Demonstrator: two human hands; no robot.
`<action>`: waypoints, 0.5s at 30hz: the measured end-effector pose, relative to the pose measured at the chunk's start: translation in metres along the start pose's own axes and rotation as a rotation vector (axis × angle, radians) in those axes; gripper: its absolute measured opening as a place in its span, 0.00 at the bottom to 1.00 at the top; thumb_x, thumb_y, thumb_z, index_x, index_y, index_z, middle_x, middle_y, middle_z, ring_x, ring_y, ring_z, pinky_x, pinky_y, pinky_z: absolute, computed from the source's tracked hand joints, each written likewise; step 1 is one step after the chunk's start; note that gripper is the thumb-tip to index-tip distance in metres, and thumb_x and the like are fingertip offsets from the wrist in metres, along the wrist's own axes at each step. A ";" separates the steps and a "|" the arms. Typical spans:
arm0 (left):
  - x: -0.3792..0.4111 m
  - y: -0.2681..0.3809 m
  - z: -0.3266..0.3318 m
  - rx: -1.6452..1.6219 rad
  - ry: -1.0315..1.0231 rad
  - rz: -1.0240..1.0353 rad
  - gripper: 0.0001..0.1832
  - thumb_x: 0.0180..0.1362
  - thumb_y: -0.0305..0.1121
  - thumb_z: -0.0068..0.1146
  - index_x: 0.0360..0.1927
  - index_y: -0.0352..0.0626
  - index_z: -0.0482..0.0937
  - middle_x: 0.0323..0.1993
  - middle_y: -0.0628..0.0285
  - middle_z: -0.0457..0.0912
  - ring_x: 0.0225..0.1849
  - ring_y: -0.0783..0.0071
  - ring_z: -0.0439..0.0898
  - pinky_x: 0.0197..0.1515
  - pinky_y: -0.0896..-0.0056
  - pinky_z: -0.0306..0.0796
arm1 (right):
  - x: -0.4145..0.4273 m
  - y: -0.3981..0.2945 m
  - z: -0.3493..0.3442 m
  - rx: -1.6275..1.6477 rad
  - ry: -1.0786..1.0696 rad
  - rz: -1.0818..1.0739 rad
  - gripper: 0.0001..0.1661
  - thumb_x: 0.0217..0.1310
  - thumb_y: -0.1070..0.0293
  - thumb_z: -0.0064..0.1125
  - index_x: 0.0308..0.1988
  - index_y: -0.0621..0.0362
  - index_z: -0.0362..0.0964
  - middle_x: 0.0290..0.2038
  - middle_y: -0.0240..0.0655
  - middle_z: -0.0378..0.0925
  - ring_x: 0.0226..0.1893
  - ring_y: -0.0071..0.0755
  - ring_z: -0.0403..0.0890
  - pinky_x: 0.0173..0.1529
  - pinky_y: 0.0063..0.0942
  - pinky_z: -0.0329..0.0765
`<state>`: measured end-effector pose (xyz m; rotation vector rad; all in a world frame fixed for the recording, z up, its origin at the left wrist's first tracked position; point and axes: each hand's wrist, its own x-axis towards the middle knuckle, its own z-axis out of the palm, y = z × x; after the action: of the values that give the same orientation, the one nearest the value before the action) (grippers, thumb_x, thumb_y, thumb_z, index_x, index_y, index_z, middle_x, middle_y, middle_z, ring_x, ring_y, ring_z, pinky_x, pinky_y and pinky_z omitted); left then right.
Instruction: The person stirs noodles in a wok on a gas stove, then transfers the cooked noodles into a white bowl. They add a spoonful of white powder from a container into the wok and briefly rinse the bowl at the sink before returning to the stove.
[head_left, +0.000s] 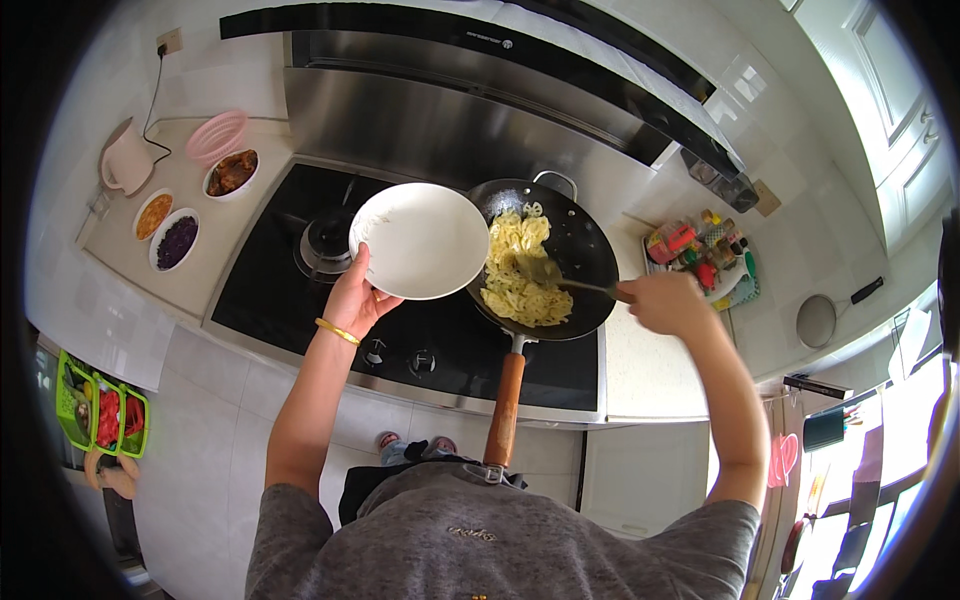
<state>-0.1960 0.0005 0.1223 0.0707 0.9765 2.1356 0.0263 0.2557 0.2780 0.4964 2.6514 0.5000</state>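
My left hand (358, 297) grips the near left rim of an empty white bowl (424, 240), tilted so its inside shows. The bowl's right edge overlaps the left rim of a dark wok (589, 232) on the cooktop. Pale yellow sliced food (525, 300), with lotus root slices among it, lies in the wok's left half. My right hand (664, 301) is closed around the handle of a spatula (541, 268). The spatula's blade is blurred and touches the food. The wok's wooden handle (504, 409) points toward my body.
Left counter: a pink kettle (126, 159), a pink basket (216, 137), bowls of browned food (232, 172), orange bits (154, 214) and purple shreds (177, 240). Near the bowl is another burner (322, 247). At right are seasoning bottles (712, 247) and a strainer (816, 320). A range hood (480, 45) hangs above.
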 end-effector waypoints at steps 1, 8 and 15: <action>0.005 -0.003 -0.004 -0.006 -0.024 -0.005 0.25 0.61 0.52 0.40 0.48 0.41 0.68 0.27 0.69 0.73 0.20 0.88 0.68 0.34 0.73 0.79 | 0.010 -0.007 0.019 -0.002 0.002 0.080 0.14 0.50 0.67 0.47 0.40 0.46 0.71 0.31 0.41 0.77 0.34 0.42 0.79 0.34 0.40 0.75; 0.004 -0.002 -0.009 -0.012 -0.018 0.015 0.24 0.61 0.52 0.41 0.47 0.40 0.68 0.25 0.69 0.73 0.19 0.88 0.67 0.32 0.73 0.79 | -0.020 -0.001 0.006 0.161 -0.059 -0.032 0.16 0.52 0.64 0.50 0.44 0.41 0.68 0.29 0.37 0.77 0.34 0.45 0.78 0.35 0.42 0.74; 0.021 -0.007 -0.018 0.016 -0.135 -0.020 0.28 0.61 0.53 0.37 0.57 0.44 0.60 0.47 0.60 0.73 0.42 0.73 0.78 0.36 0.72 0.79 | -0.015 -0.032 0.034 0.160 -0.033 -0.089 0.20 0.47 0.73 0.46 0.45 0.53 0.67 0.25 0.43 0.76 0.31 0.46 0.79 0.32 0.42 0.74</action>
<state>-0.2126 0.0060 0.1002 0.2094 0.9121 2.0760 0.0455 0.2311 0.2400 0.4273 2.6809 0.2529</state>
